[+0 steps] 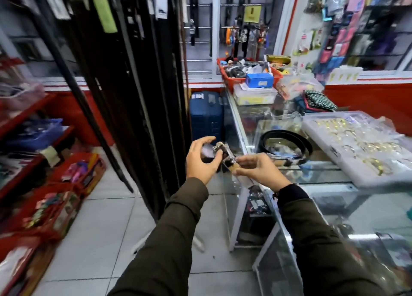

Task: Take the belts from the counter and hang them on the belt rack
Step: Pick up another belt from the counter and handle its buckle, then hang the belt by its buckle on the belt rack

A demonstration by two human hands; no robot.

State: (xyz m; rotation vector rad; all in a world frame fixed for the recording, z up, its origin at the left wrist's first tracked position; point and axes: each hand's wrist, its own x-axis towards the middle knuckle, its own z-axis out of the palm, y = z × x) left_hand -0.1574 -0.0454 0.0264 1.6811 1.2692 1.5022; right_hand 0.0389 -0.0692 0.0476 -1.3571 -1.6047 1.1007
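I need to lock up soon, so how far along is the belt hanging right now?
Many dark belts already hang on the belt rack. In hand: the left hand and right hand hold a belt's buckle end beside the rack, not yet hung. Left: one coiled black belt still lies on the glass counter.

Dark olive sleeves [185, 224], dark thread bracelet [276, 194]

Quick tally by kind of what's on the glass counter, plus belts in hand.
Belt in hand: 1, rolled belt held by left hand and right hand
Coiled black belt: 1
Red basket: 1
Blue box: 1
Clear ring tray: 1
Total: 5
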